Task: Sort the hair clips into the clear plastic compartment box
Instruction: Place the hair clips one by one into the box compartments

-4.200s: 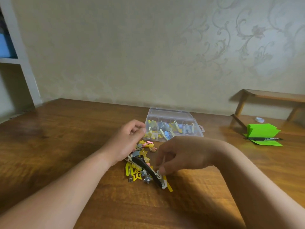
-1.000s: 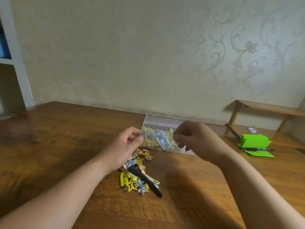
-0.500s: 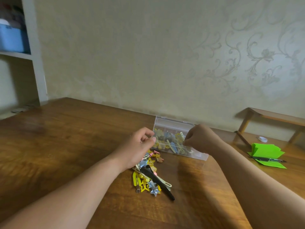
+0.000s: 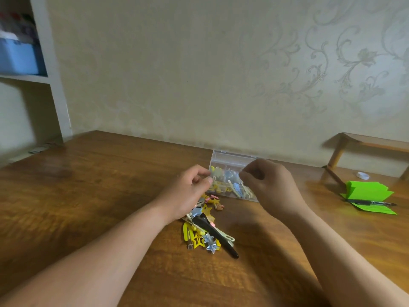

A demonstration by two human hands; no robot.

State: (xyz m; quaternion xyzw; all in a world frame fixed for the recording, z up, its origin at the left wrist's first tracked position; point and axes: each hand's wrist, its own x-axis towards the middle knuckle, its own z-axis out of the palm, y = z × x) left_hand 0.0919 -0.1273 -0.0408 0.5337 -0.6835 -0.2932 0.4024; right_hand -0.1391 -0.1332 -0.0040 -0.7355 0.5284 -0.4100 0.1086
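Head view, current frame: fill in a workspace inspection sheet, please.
Surface: wooden table, glossy.
Job's things: clear box, lid up, partly filled; pile of hair clips unsorted in front of it.
Clutter: green paper with a pen on it, white roll, far right.
Hands: left hand curled at the box's left corner; right hand curled over the box; grips unclear.
Cables: nothing seen.
Surroundings: patterned wall, shelf unit left, wooden rack right.

L hand [image 4: 188, 191], R hand [image 4: 272, 187] at box [image 4: 223, 157]
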